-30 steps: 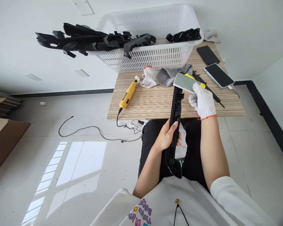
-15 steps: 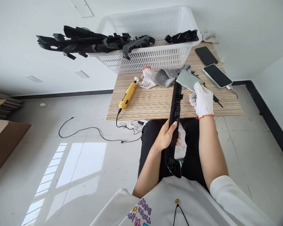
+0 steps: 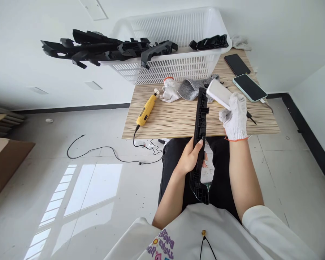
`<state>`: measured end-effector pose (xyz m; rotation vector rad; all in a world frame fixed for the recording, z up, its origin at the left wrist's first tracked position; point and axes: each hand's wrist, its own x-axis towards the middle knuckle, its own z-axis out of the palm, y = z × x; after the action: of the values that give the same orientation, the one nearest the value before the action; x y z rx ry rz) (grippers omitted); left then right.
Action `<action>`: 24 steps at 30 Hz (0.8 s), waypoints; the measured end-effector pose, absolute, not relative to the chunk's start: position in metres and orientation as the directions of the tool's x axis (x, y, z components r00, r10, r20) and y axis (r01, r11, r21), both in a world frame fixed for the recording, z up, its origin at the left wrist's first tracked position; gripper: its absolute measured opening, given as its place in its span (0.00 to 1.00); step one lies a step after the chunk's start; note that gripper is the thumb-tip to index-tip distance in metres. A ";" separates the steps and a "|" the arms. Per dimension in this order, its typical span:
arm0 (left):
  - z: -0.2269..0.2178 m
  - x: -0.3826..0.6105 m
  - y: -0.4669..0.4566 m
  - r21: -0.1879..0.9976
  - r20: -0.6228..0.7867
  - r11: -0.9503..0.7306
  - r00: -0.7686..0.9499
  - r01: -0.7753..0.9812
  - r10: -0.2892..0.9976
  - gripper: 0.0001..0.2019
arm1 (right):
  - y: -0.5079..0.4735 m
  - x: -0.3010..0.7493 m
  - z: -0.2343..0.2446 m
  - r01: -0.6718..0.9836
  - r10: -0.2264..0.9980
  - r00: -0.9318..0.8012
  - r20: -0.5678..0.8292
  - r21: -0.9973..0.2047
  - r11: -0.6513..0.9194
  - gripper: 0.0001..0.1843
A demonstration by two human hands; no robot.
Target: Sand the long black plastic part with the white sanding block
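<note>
My bare left hand (image 3: 190, 156) is closed around the lower half of a long black plastic trim piece (image 3: 201, 121). Its ribbed inner side faces up, its lower end is over my lap and its top reaches over the table. In my gloved right hand (image 3: 235, 115) is a flat, pale rectangular block (image 3: 219, 93) with rounded edges, gripped at its near end. The block's far end is close to the top of the trim piece; I cannot tell whether they touch. Behind the gloved hand, a thin dark tool (image 3: 250, 117) is partly hidden.
A yellow rotary tool (image 3: 146, 110) lies on the wooden table (image 3: 173, 122), its cord running off the front edge. Behind are a white glove (image 3: 171, 89), a grey cloth (image 3: 191, 89) and a white basket (image 3: 176, 68) with black parts (image 3: 97, 47). Two phones (image 3: 250, 87) lie at right.
My right hand has turned the block, so a white face shows instead of the grey-green one, and moved slightly right. My left hand and the trim piece have hardly moved.
</note>
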<state>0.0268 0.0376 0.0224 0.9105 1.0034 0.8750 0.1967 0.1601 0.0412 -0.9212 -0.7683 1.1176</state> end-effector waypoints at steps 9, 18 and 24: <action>0.024 0.028 0.037 0.916 -0.295 0.366 0.340 -0.165 0.893 0.16 | 0.155 0.180 0.036 -0.217 0.963 0.109 0.248 -0.939 0.266 0.36; 0.024 0.021 0.040 0.867 -0.285 0.425 0.439 -0.261 0.852 0.18 | 0.149 0.174 0.028 -0.006 0.957 0.115 0.266 -0.963 0.268 0.34; 0.024 0.009 0.039 0.834 -0.193 0.472 0.650 -0.286 0.735 0.27 | 0.144 0.183 0.040 0.265 0.689 0.503 0.523 -0.851 0.453 0.27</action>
<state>0.0095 0.0386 0.0244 0.8688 0.5894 0.6709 0.1827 0.1441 0.0400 -1.1131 -1.0565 0.3328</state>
